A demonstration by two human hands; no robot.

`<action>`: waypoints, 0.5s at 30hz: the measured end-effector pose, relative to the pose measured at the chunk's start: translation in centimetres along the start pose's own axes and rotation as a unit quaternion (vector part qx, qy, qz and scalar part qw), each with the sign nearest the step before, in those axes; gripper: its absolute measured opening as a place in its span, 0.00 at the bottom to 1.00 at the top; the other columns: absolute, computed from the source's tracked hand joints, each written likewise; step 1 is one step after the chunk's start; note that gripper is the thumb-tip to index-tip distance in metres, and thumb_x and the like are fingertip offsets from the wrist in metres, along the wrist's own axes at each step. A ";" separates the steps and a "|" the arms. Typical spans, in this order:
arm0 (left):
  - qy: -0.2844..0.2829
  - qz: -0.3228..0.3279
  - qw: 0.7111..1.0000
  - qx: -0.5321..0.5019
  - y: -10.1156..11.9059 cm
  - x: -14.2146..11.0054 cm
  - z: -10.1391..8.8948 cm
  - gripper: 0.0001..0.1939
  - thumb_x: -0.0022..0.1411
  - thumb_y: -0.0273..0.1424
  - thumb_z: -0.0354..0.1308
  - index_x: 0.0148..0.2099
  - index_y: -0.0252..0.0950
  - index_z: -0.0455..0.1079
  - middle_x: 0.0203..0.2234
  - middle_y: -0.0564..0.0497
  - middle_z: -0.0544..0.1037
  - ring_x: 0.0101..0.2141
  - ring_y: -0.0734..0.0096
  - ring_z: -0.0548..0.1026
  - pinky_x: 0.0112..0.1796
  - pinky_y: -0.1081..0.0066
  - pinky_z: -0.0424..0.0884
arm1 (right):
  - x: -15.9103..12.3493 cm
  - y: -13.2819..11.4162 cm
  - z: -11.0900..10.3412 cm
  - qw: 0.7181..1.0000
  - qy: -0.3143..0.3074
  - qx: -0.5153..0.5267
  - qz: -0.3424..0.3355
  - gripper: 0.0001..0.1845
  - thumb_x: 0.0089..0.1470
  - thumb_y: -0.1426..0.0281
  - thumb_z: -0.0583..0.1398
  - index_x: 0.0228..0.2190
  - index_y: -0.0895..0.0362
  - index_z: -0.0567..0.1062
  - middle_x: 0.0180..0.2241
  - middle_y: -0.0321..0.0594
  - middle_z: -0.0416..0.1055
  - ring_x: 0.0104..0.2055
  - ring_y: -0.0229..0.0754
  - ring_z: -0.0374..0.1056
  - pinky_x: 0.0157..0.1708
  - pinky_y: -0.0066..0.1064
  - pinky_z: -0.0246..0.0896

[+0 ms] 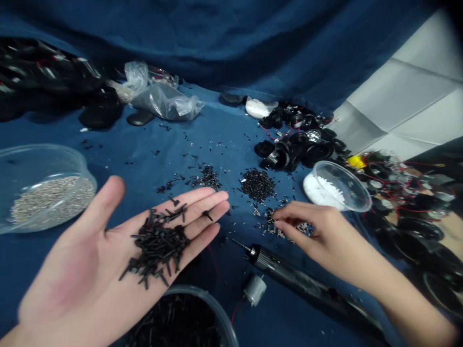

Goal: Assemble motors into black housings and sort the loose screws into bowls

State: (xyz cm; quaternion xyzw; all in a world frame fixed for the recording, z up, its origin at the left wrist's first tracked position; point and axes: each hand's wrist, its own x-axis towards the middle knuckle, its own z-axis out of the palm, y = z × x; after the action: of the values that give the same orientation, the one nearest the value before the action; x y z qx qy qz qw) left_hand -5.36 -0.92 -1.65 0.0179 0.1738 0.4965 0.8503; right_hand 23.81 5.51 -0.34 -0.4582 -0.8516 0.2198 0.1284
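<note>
Palm up and fingers stretched out flat, my left hand [119, 250] carries a loose heap of small black T-shaped pins [159, 243]. One pin lies apart on its fingers. My right hand [314, 226] is at a scatter of tiny light-coloured screws [269, 226], thumb and forefinger pinched together. Whatever is between those fingertips is too small to make out. Just beyond lies a pile of tiny black screws [257, 185]. More black pins [207, 177] rest on the blue cloth past my left fingertips. Under my left hand stands a clear tub [226, 318] of dark pieces.
A black electric screwdriver [300, 279] lies below my right hand, beside a small silver motor [255, 290]. At left is a clear tub [88, 168] of metal pins; at right, a bowl [363, 195] of white pieces. Plastic bags [162, 99] and black housings [300, 149] sit farther back.
</note>
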 end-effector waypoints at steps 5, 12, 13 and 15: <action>-0.004 -0.008 1.000 0.020 -1.1 -0.3 2.0 0.42 0.66 0.55 0.38 0.64 0.22 0.60 0.58 0.38 0.69 0.62 0.54 0.62 0.61 0.60 0.62 | 0.5 -4.8 0.2 0.967 0.200 -0.026 -0.153 0.12 0.59 0.69 0.59 0.44 0.52 0.75 0.43 0.43 0.76 0.42 0.47 0.74 0.41 0.36 0.73; -0.012 -0.039 0.999 -0.010 -2.5 -1.9 1.9 0.34 0.64 0.57 0.44 0.58 0.39 0.70 0.50 0.48 0.77 0.58 0.56 0.68 0.56 0.62 0.68 | 0.5 -9.2 2.9 0.901 0.087 -0.089 -0.416 0.17 0.65 0.70 0.52 0.49 0.60 0.76 0.56 0.38 0.67 0.61 0.41 0.61 0.63 0.32 0.53; -0.010 -0.043 0.999 -0.017 -2.7 -2.1 1.7 0.33 0.64 0.56 0.44 0.58 0.39 0.69 0.50 0.47 0.77 0.59 0.56 0.67 0.56 0.62 0.67 | 0.5 -9.2 3.2 0.899 0.081 -0.092 -0.421 0.16 0.65 0.71 0.52 0.49 0.60 0.76 0.57 0.38 0.66 0.61 0.40 0.60 0.63 0.32 0.52; 0.006 -0.045 0.999 -0.022 -3.0 -2.6 1.6 0.35 0.64 0.56 0.44 0.60 0.35 0.68 0.53 0.44 0.74 0.60 0.56 0.65 0.58 0.62 0.65 | 0.1 -9.2 3.8 0.898 0.066 -0.090 -0.425 0.16 0.65 0.72 0.52 0.49 0.59 0.76 0.57 0.38 0.65 0.61 0.39 0.60 0.63 0.32 0.51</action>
State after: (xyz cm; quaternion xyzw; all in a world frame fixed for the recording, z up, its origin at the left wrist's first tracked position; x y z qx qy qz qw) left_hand -3.53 -4.38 -0.08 -0.0115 0.1686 0.4611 0.8711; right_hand 15.48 0.21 0.82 -0.0754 -0.9712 0.0359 0.2233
